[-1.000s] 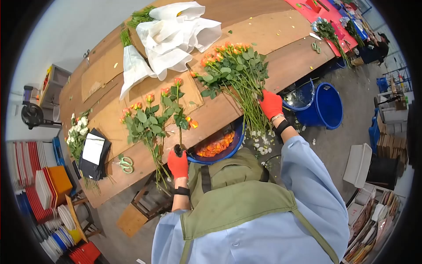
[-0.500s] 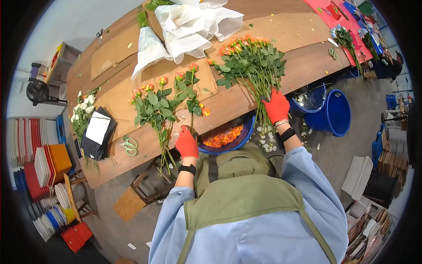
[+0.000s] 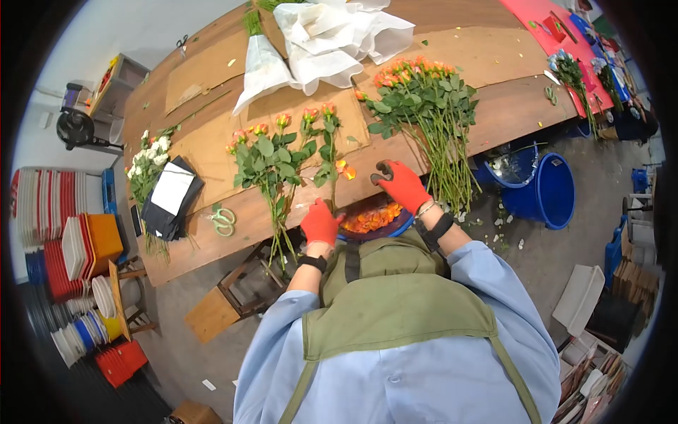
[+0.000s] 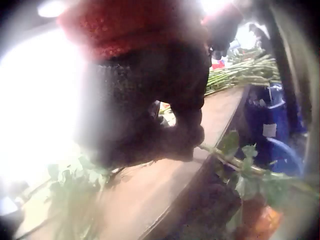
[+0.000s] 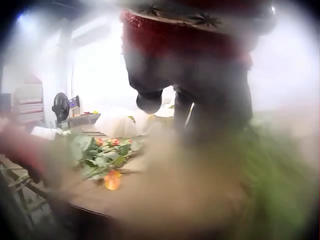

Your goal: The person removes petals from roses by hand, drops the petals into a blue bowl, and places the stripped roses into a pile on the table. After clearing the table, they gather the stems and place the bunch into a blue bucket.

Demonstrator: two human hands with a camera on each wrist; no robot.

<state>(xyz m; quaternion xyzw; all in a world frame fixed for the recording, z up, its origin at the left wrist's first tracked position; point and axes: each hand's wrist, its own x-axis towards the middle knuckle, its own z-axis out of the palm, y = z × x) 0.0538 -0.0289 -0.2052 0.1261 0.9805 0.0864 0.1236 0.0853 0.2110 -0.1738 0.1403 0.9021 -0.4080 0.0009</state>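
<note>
In the head view my left hand [image 3: 321, 225], in a red glove with dark fingers, is at the table's front edge. Its thumb and fingertips pinch the lower stem of an orange rose [image 3: 328, 111], and the leafy stem [image 4: 240, 165] runs out from them in the left wrist view. My right hand [image 3: 404, 186], gloved alike, hovers over the edge with loosely bent fingers and nothing between them. To its right lies a large bunch of orange roses [image 3: 431, 106], stems over the edge. A smaller group of orange roses [image 3: 265, 159] lies left of the held rose.
Below the edge, a blue tub [image 3: 402, 226] holds orange petals [image 3: 371, 218]. Blue buckets [image 3: 554, 191] stand on the floor at right. Green-handled scissors [image 3: 223, 221], a black folder [image 3: 169, 201] and white roses [image 3: 150, 157] lie at left. White wrapping [image 3: 339, 42] covers the table's back.
My right hand has left the large bunch's stems and moved left toward the left hand. The left hand remains at the single rose's lower stem. The head view has shifted slightly.
</note>
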